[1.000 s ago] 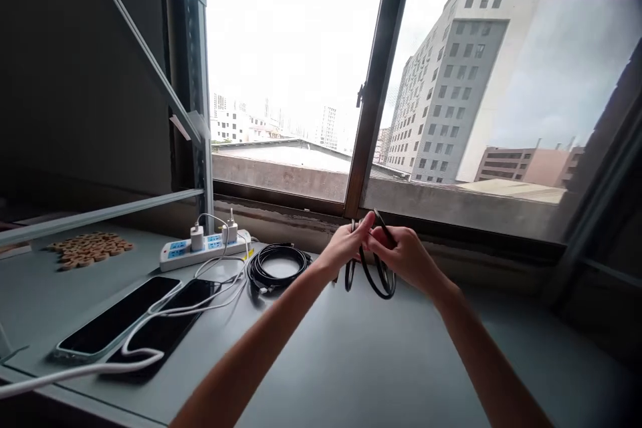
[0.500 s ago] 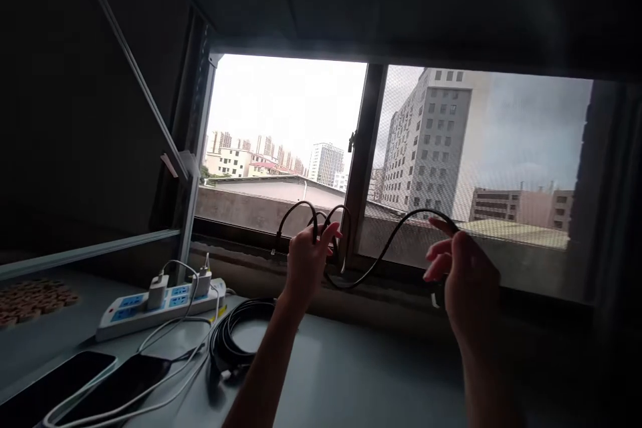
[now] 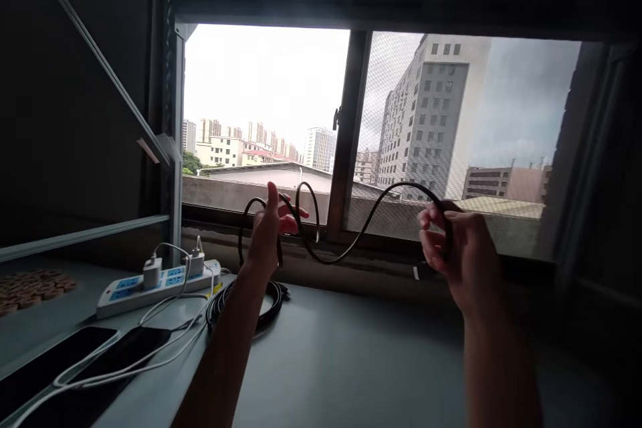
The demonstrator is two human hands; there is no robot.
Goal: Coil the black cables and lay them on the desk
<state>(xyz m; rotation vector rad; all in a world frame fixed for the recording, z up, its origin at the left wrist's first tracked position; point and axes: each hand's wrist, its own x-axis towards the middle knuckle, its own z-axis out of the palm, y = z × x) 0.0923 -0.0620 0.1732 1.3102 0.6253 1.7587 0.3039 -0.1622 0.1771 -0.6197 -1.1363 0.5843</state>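
A thin black cable [image 3: 351,249] runs in a wavy line between my two hands, in front of the window. My left hand [image 3: 265,231] carries loose loops of it, the thumb raised and the fingers reaching to the right; part of the grip is hidden behind the hand. Curled fingers of my right hand [image 3: 464,241] close round the other stretch of the cable. A plug end [image 3: 424,272] with a light tip shows just below that hand. On the table, partly behind my left forearm, lies a coiled black cable [image 3: 271,314].
A white power strip [image 3: 155,294] with two chargers plugged in stands at the left. White cords [image 3: 115,374] cross two dark phone-like slabs [image 3: 55,361] on the grey table [image 3: 351,361]. Round brown pieces [image 3: 35,287] sit far left. A metal frame [image 3: 178,147] borders the window.
My left thumb has lifted and the fingers have opened somewhat around the loops. My right fingers have curled in round the cable. The whole view has shifted a little.
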